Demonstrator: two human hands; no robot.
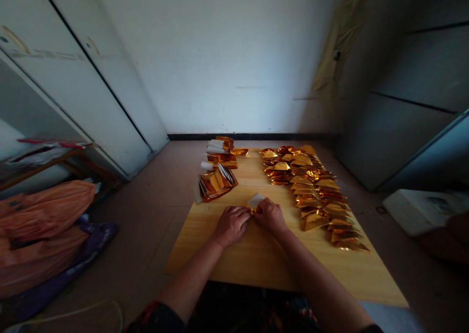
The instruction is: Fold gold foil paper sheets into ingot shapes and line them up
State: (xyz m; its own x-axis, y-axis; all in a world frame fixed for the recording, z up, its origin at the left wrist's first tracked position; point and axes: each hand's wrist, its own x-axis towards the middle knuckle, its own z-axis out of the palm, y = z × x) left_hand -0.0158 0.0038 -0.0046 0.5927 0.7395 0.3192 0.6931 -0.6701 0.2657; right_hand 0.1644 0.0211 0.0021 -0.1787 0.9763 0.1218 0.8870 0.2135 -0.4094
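A sheet of gold foil paper (255, 199) with its pale back showing lies between my hands at the middle of the wooden table (256, 259). My left hand (233, 224) pinches its near left edge, where a bit of gold shows. My right hand (270, 215) is closed on its right side, with the fingertips almost meeting those of the left. Much of the sheet is hidden under the fingers. Beyond my left hand sits a stack of gold foil sheets (216, 184), slightly curled. Rows of folded gold foil pieces (315, 201) cover the table's right side.
More curled foil sheets (222, 161) rest at the table's far left. White cabinets (91, 69) stand to the left and a grey cabinet (410, 88) to the right. Orange bags (44, 215) lie at the left, and a white box (417, 210) is on the floor at right.
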